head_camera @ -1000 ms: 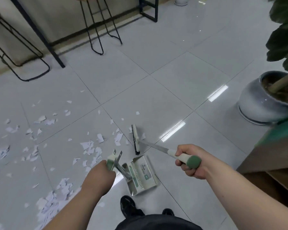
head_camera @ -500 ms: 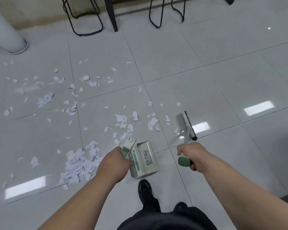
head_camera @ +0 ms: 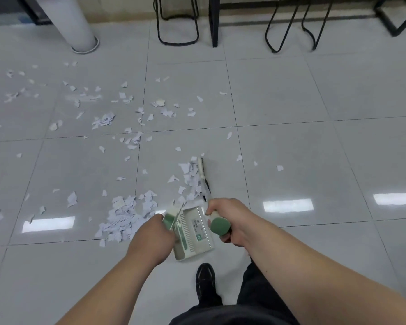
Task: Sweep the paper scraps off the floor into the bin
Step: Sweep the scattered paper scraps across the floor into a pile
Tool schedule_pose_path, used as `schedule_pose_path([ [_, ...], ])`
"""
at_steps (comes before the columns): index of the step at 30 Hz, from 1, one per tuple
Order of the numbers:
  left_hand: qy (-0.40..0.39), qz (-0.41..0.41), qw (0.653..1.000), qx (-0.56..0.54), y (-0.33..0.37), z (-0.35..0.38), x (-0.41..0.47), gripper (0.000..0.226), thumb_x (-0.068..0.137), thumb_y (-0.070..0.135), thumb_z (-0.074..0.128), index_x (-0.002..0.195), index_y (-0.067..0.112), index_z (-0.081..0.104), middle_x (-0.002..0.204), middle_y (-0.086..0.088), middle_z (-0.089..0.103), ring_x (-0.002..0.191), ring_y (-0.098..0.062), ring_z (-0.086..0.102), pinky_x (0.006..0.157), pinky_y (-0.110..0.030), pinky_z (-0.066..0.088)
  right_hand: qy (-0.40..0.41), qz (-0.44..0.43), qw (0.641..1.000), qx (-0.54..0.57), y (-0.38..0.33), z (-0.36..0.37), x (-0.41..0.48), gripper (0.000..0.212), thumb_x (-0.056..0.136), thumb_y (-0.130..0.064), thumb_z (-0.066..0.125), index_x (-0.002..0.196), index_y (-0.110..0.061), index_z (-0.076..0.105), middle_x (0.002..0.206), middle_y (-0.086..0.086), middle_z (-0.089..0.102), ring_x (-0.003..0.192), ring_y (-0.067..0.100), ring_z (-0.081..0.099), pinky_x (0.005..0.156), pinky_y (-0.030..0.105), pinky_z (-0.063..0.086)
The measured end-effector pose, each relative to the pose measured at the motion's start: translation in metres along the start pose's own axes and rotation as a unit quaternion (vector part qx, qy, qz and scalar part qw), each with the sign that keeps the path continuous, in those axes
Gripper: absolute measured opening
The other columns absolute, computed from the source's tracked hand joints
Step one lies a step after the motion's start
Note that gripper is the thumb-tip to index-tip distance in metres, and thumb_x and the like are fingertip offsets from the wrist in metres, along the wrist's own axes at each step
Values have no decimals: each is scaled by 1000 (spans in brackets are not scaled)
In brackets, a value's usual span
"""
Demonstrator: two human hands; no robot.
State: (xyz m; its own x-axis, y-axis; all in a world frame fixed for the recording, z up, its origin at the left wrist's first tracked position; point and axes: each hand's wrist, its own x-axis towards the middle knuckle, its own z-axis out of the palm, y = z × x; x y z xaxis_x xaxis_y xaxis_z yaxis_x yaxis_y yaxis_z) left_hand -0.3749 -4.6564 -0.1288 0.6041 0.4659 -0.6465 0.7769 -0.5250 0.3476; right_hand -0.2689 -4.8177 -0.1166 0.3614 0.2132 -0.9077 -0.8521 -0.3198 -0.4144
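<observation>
Head cam: my left hand point(head_camera: 155, 233) curls round the dustpan point(head_camera: 195, 233) handle, right hand point(head_camera: 230, 219) wraps the brush point(head_camera: 203, 177) grip. Paper scraps point(head_camera: 127, 216) lie just beyond my fingers, heap left of them. Risk imo: fast stroke flicks light bits past the dustpan. Bin not in view.

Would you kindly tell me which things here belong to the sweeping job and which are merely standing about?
For the job: torn white paper scraps; white broom with black bristles, gripped by the right hand; silver metal dustpan, held by the left hand.
Standing about: round white column; black wire stool frames; black table leg.
No bin is in view.
</observation>
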Motion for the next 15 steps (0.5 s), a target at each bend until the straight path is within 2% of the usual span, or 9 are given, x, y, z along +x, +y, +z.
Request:
schedule_pose_path([
  [5,24,-26,999,-12,20,2,9,5,88,15,51,83,18,51,78,-1,57,61,-20,51,54,-29,38,-35,-5,999,2,-26,-23,0,15,77,-5,62,91,-11,62,67,13,58,39,18,45,47,21,26],
  [8,31,-37,999,-16,46,7,15,4,88,16,50,84,16,51,76,-2,55,59,-21,50,53,-29,39,-38,-11,999,-13,-40,-57,-1,20,78,-3,61,98,-8,61,64,13,58,32,15,48,45,19,27],
  [10,36,-43,998,-17,74,17,20,5,89,15,50,85,15,52,75,-3,57,59,-22,50,52,-28,39,-28,-13,999,-22,-50,-90,3,19,76,-3,63,94,-8,62,69,14,58,35,17,49,46,20,27],
  [13,42,-41,998,-13,107,27,25,6,89,13,50,84,16,52,75,-2,57,61,-22,52,54,-29,40,6,-28,999,-23,-58,-129,11,26,60,-6,69,86,-6,65,78,16,55,57,26,52,51,24,29],
  [15,46,-33,998,14,135,37,31,7,89,14,49,85,18,52,78,-2,59,66,-21,56,56,-29,40,30,-33,999,-23,-67,-165,17,29,58,-7,69,86,-4,65,77,16,55,63,29,50,54,27,30],
])
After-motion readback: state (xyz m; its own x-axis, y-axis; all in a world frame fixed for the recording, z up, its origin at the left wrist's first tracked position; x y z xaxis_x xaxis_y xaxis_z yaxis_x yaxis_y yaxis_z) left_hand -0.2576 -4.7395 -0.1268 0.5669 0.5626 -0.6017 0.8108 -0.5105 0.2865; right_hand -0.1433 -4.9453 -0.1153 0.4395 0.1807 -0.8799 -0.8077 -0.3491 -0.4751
